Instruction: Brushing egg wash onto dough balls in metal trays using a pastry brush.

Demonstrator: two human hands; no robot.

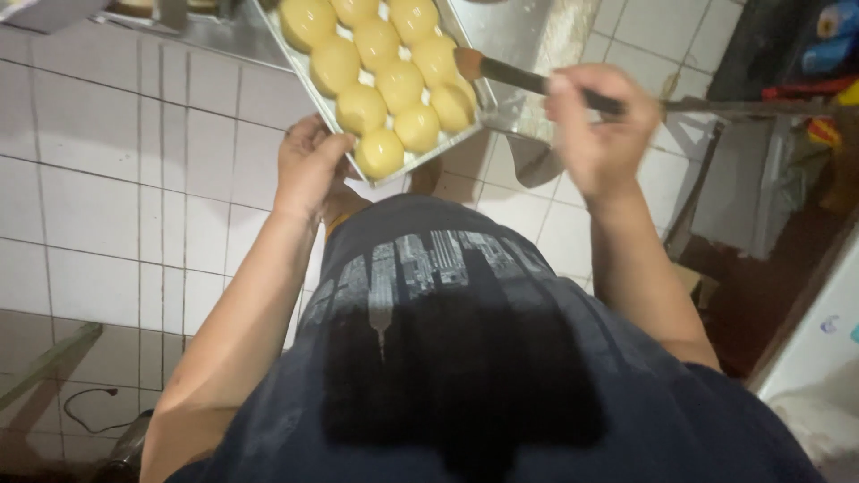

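Note:
A metal baking tray holds several round, pale yellow dough buns, packed close together. My left hand grips the tray's near corner from below and holds it tilted toward me. In my right hand is a pastry brush with a dark handle. Its bristled head touches the buns at the tray's right side.
White floor tiles spread below and to the left. A steel table edge lies behind the tray. Metal stands and dark clutter fill the right side. A glass or steel shelf corner sits at lower left.

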